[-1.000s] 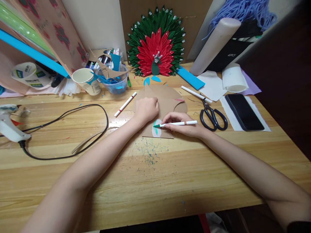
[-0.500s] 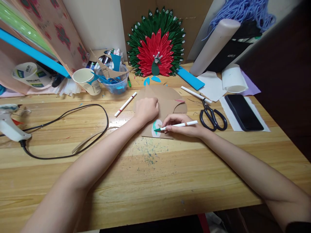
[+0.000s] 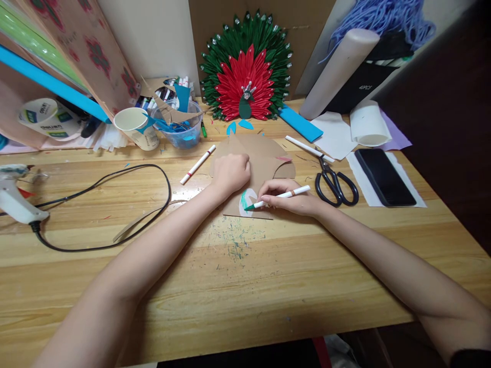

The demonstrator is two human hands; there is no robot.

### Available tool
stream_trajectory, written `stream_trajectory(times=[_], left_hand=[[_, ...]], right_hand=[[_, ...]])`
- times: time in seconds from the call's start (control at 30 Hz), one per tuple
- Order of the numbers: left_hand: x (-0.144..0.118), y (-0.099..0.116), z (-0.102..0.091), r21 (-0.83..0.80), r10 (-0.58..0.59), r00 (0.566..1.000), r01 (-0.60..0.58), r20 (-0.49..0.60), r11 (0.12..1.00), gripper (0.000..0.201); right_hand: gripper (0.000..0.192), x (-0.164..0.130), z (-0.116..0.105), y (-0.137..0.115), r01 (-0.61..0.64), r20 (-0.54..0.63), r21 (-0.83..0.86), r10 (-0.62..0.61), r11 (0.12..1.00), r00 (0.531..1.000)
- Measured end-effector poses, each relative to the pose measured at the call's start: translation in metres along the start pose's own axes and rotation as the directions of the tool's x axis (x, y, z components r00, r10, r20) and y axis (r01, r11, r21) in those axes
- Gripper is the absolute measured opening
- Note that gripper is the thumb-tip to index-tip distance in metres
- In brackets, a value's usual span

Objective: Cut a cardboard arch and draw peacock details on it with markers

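My right hand [image 3: 287, 197] grips a white marker [image 3: 295, 192] with a green tip, which meets a small white oval [image 3: 244, 200] marked with green strokes. The oval lies near the front edge of a piece of brown cardboard [image 3: 264, 153]. My left hand [image 3: 232, 173] rests on that cardboard with its fingers curled under; whatever they may hold is hidden. A capped white marker [image 3: 198, 164] with red bands lies left of the cardboard. Black-handled scissors [image 3: 333, 184] are just right of my right hand, beside another white pen [image 3: 307, 148].
Behind the cardboard stands a green and red paper peacock [image 3: 245, 71]. A clear tub of scraps [image 3: 180, 133] and a paper cup [image 3: 138, 128] are at back left. A glue gun [image 3: 17, 199] trails its black cord on the left. A phone [image 3: 383, 176] lies at right.
The marker's tip has shifted slightly right and down on the oval, and its back end has tilted up a little. My left hand has stayed in place.
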State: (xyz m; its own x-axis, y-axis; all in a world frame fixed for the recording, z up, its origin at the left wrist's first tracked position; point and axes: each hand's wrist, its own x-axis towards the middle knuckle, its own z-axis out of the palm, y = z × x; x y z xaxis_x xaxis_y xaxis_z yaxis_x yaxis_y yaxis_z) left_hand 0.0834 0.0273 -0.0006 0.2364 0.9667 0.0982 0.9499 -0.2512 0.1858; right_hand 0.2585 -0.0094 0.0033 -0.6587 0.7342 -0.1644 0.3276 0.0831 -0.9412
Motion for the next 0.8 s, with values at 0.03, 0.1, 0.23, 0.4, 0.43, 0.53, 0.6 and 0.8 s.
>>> stream_trajectory(times=[0.03, 0.1, 0.23, 0.4, 0.43, 0.53, 0.6, 0.8], left_hand=[[0.0001, -0.0001, 0.0002, 0.001, 0.002, 1.0, -0.002, -0.004, 1.0, 0.033], [0.0003, -0.0003, 0.0006, 0.001, 0.007, 1.0, -0.007, -0.014, 1.0, 0.034], [0.0009, -0.0004, 0.0009, 0.001, 0.011, 1.0, -0.011, -0.009, 1.0, 0.034], [0.0004, -0.0007, 0.0005, 0.01, 0.011, 1.0, -0.011, -0.004, 1.0, 0.034], [0.0003, -0.0007, 0.0005, 0.013, 0.01, 1.0, -0.01, -0.004, 1.0, 0.034], [-0.0002, -0.0007, 0.0001, 0.018, 0.009, 1.0, -0.009, -0.003, 1.0, 0.034], [-0.0004, -0.0003, -0.0003, 0.015, 0.003, 1.0, -0.003, 0.001, 1.0, 0.034], [-0.0003, 0.001, -0.0015, -0.002, -0.014, 0.999, 0.014, 0.029, 1.0, 0.034]], right_hand=[[0.021, -0.0002, 0.0006, -0.0002, -0.015, -0.007, 0.026, 0.015, 1.0, 1.0], [0.021, -0.0006, 0.0016, -0.0006, -0.04, -0.013, 0.078, 0.041, 0.996, 0.999], [0.021, -0.0007, 0.0007, 0.0004, -0.025, 0.001, 0.064, 0.025, 0.998, 1.0], [0.022, -0.0002, -0.002, 0.0027, 0.021, 0.009, -0.005, -0.021, 1.0, 1.0], [0.022, -0.0001, -0.002, 0.0027, 0.021, 0.005, -0.009, -0.021, 1.0, 1.0], [0.023, -0.0003, -0.0005, 0.0017, 0.0, -0.006, 0.007, 0.0, 1.0, 1.0], [0.022, -0.0005, 0.0008, 0.0009, -0.023, -0.012, 0.032, 0.023, 0.999, 1.0], [0.023, -0.0007, -0.001, 0.0015, -0.009, -0.008, 0.007, 0.009, 1.0, 1.0]])
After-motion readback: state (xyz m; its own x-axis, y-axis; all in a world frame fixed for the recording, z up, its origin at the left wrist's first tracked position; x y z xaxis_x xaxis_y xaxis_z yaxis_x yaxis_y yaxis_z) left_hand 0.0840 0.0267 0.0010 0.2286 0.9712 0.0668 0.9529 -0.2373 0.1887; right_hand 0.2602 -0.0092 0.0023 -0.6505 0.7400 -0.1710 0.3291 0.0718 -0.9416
